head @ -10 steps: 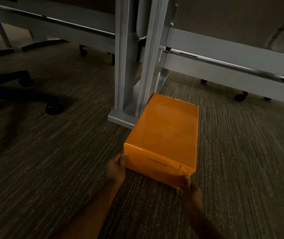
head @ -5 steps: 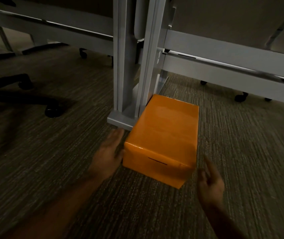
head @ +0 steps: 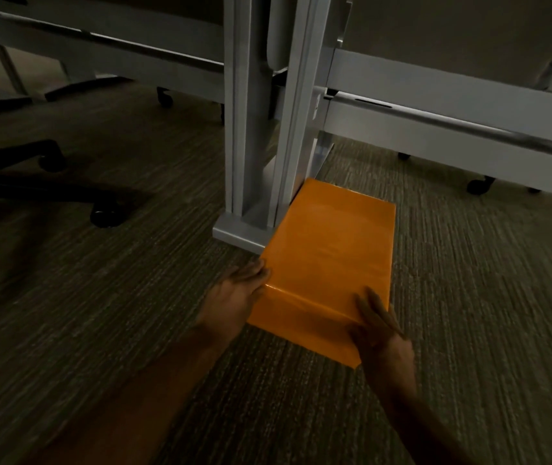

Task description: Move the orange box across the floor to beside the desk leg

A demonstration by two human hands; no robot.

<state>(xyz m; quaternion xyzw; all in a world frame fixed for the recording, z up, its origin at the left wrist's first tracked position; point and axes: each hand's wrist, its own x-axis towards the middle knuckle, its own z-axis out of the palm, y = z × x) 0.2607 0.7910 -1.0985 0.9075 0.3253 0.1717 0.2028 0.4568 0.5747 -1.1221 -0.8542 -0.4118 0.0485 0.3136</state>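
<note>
The orange box (head: 328, 250) lies flat on the carpet, its left long side against the grey desk leg (head: 247, 129) and that leg's foot plate (head: 234, 234). My left hand (head: 234, 293) rests with straight fingers against the box's near left corner. My right hand (head: 382, 330) lies with spread fingers over the near right corner, covering part of the top and front face. Neither hand is curled around the box.
A black office chair base (head: 33, 193) with casters stands on the carpet to the left. Grey desk crossbars (head: 435, 105) run behind the leg on both sides. More casters (head: 479, 186) sit under the right desk. Open carpet lies to the box's right.
A second ago both hands gripped the box's near corners. Half a second ago they had come off, open. Now both touch the near corners again; the box sits in nearly the same spot.
</note>
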